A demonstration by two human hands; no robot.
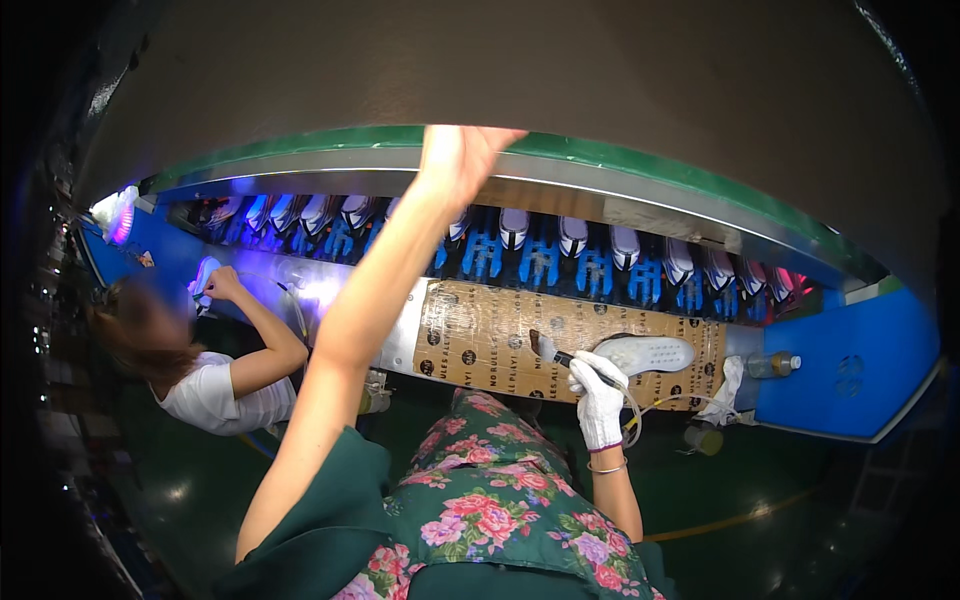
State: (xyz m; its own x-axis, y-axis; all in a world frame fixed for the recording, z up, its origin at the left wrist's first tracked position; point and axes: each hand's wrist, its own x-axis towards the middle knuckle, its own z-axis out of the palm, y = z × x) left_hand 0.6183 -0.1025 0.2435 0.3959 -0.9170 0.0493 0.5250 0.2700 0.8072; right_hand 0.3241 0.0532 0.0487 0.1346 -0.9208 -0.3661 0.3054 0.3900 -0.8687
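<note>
The right hand [598, 385] in a white glove holds a brush [552, 352] just left of the sideways white shoe sole [645, 354], while the left hand [455, 155] reaches far up, open.

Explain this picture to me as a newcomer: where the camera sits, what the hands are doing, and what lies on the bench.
The camera sits on a person's head and looks down, so straight edges bend. The bare left hand reaches up to the green rim of the machine; whether it grips anything cannot be told. The gloved right hand holds a brush beside a white shoe sole lying on a cardboard sheet. Behind runs a row of shoes on blue holders. A co-worker in a white top works at the left.
</note>
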